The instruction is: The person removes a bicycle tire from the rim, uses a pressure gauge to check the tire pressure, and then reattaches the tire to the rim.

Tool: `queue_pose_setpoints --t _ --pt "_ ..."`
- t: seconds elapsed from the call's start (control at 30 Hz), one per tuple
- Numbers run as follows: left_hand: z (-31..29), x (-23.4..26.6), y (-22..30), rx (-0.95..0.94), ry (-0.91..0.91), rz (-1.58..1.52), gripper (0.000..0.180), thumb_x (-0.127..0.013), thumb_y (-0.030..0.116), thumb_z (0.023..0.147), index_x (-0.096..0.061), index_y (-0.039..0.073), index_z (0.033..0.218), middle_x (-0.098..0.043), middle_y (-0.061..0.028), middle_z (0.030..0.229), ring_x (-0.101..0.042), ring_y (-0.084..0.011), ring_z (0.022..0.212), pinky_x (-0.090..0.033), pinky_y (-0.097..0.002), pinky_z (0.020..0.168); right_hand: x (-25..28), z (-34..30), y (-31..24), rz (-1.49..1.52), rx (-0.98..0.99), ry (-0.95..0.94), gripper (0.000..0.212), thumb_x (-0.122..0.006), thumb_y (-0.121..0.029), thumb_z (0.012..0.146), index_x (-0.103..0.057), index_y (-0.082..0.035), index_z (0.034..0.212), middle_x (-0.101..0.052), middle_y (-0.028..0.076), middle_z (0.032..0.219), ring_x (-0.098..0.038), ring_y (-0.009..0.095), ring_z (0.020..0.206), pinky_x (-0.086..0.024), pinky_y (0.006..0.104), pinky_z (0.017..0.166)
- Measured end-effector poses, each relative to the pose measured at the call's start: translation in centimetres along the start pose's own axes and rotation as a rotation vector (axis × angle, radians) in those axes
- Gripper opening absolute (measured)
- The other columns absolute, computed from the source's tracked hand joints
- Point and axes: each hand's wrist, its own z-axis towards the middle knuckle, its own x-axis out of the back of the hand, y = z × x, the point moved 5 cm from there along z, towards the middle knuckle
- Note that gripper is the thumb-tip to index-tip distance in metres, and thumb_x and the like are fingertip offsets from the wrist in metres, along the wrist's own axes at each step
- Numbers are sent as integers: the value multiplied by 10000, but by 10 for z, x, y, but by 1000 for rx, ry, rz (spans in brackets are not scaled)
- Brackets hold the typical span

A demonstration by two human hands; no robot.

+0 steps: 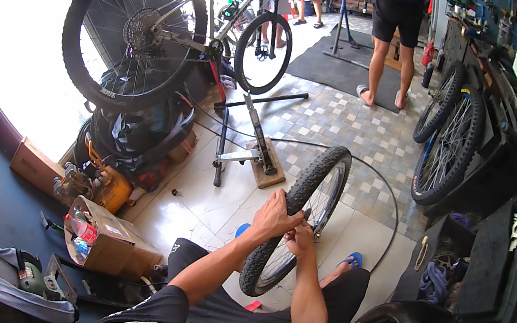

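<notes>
A bicycle wheel with a black knobby tyre (304,184) stands upright and slightly tilted between my knees. My left hand (275,216) is closed over the tyre on its near left side. On the inner side of the rim, beside the spokes, my right hand (301,238) has its fingers pinched together. Whatever lies between those fingertips is too small and covered to make out. The two hands are close together, almost touching. Beyond the wheel, what looks like a floor pump (259,135) stands on a wooden block.
A mountain bike (213,44) hangs on a repair stand (222,148) at the far left. A black hose (384,180) curves over the floor. Cardboard box (127,250) and orange compressor (109,188) lie left; spare wheels (453,150) and a tool bench line the right. People stand at the back.
</notes>
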Motion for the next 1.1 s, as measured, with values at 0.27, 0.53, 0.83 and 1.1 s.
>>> queue_pose_setpoints --t 0.27,0.53,0.83,1.1 --pt "-3 5 -2 -5 -10 5 738 -805 494 802 -466 -40 1181 -620 -308 1164 -651 -470 1129 -522 -507 939 0 8 10 -16 2 -56 103 -632 -165 1070 -608 -220 1154 -567 -68 801 -447 60 602 -345 261 506" --pt "-11 10 -12 41 -10 -46 719 -812 473 786 -470 -31 1169 -633 -305 1149 -657 -471 1113 -519 -507 933 -6 4 23 -27 -31 116 147 -656 -220 1047 -586 -204 1175 -594 -51 875 -544 88 700 -366 281 544" --pt "-5 12 -16 0 39 -76 711 -814 428 773 -477 -36 1193 -666 -304 1101 -675 -477 1069 -526 -514 919 -17 0 16 -59 -3 -96 80 -689 -251 1040 -618 -218 1051 -625 -70 854 -510 65 662 -390 263 561" --pt "-4 12 3 -24 27 47 772 -813 459 776 -479 -56 1243 -603 -319 1231 -636 -483 1157 -522 -506 970 10 11 14 2 -30 -79 119 -572 -125 1083 -578 -221 1152 -638 -31 965 -549 84 702 -368 246 518"
